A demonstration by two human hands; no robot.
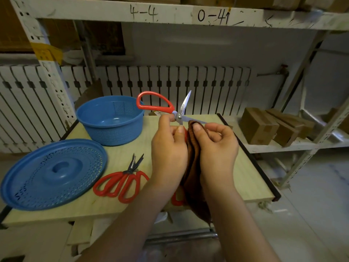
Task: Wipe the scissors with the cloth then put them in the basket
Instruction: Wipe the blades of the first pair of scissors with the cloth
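Observation:
My left hand (169,148) grips a pair of red-handled scissors (156,105) near the pivot, held above the table with the blades spread apart. One blade points up, the other runs right into a brown cloth (194,167). My right hand (215,146) pinches that cloth around the lower blade, and the cloth hangs down between my wrists. The blue basket (110,120) stands at the table's back left with nothing visible inside.
A blue perforated lid (51,174) lies at the table's front left. Two more red-handled scissors (122,181) lie beside it, and another red handle (177,199) peeks from under the cloth. Cardboard boxes (264,125) sit on a shelf to the right.

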